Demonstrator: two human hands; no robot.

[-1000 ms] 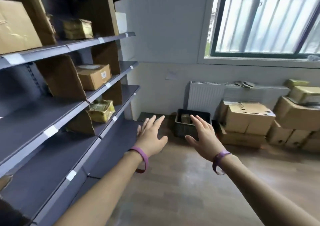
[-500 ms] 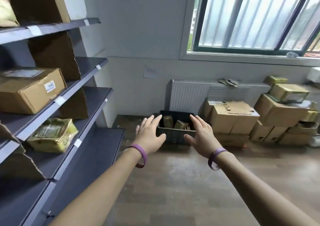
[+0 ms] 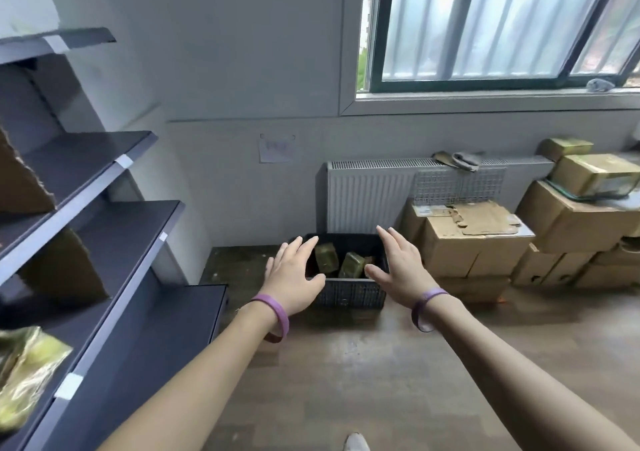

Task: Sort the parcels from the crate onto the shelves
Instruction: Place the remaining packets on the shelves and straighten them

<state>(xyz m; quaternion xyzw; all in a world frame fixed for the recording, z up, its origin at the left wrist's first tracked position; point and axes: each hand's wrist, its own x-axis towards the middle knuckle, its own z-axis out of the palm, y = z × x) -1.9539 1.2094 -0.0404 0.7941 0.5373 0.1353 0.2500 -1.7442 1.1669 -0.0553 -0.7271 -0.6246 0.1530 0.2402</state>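
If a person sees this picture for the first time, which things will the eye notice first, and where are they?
First, the two bare open hands, left hand and right hand, stretched toward the dark crate on the floor below the radiator; it holds greenish wrapped parcels. Then the dark shelves along the left and the stacked cardboard boxes at right under the window.

Both empty hands, left hand (image 3: 294, 279) and right hand (image 3: 401, 270), reach toward the crate (image 3: 349, 294) holding parcels (image 3: 351, 265).

soft daylight is coming through the window (image 3: 502, 24) at upper right, leaving the shelves (image 3: 104, 229) at left dim. straight lines are bowing toward the frame edges, and the lower left corner is blurring.
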